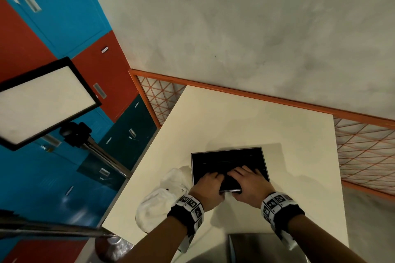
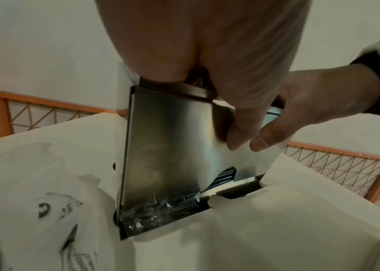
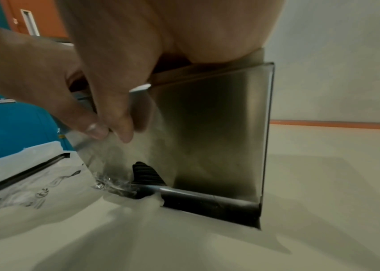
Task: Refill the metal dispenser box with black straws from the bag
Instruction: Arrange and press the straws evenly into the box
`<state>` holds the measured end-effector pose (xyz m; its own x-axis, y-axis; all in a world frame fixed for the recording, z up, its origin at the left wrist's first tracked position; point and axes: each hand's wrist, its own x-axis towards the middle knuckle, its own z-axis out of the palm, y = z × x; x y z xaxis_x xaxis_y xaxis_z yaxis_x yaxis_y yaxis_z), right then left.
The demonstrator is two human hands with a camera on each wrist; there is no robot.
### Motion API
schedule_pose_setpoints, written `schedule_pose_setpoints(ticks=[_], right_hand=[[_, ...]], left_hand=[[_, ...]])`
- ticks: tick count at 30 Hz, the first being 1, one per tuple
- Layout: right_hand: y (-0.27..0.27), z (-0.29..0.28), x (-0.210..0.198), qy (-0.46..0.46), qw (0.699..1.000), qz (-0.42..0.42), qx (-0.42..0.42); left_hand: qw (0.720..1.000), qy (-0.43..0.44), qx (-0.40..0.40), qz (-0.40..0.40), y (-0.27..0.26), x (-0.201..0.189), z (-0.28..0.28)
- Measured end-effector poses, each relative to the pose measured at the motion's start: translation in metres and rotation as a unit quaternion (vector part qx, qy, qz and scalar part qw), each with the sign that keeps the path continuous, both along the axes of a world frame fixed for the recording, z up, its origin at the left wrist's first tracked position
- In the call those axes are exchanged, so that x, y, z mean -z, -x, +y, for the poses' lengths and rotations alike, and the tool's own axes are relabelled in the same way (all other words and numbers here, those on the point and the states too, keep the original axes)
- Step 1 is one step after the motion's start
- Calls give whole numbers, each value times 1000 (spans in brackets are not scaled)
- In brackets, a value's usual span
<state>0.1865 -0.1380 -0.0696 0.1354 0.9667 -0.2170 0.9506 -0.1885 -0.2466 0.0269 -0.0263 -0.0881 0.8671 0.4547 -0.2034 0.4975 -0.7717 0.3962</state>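
Observation:
The metal dispenser box (image 1: 226, 150) stands open-topped on the cream table (image 1: 235, 117), with black straws (image 1: 226, 162) filling it. My left hand (image 1: 208, 183) and right hand (image 1: 248, 181) hook over its near wall side by side, fingers inside on the straws. In the left wrist view both thumbs lie on the box's shiny front wall (image 2: 168, 137). Straws (image 2: 225, 176) show in the slot at its base beside crumpled clear wrap (image 2: 161, 207). The white plastic bag (image 1: 162, 200) lies slack against the box's left side.
A flat metal piece (image 1: 263, 247) lies at the table's near edge, under my right forearm. An orange mesh rail (image 1: 363, 151) borders the far and right sides. A light panel on a stand (image 1: 42, 100) and coloured lockers (image 1: 64, 6) are to the left.

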Motion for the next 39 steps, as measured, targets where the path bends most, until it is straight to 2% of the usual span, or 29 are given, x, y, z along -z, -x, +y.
schedule_pose_setpoints(ticks=[8, 12, 16, 22, 32, 36, 39], right_hand=[[3, -9, -1, -29, 999, 33, 5], [2, -11, -1, 2, 998, 71, 2], [3, -11, 1, 20, 999, 27, -28], [6, -9, -1, 20, 1000, -1, 5], [6, -11, -10, -1, 999, 34, 18], [3, -13, -4, 23, 998, 63, -2], [4, -11, 0, 44, 998, 41, -15]], left_hand=[[999, 32, -24, -9, 0, -3, -6], [998, 51, -35, -18, 1, -1, -8], [998, 46, -31, -15, 2, 1, -7], [999, 29, -30, -17, 2, 1, -6], [996, 76, -46, 12, 1, -6, -6], [996, 77, -49, 1, 3, -5, -8], [997, 70, -43, -12, 4, -4, -10]])
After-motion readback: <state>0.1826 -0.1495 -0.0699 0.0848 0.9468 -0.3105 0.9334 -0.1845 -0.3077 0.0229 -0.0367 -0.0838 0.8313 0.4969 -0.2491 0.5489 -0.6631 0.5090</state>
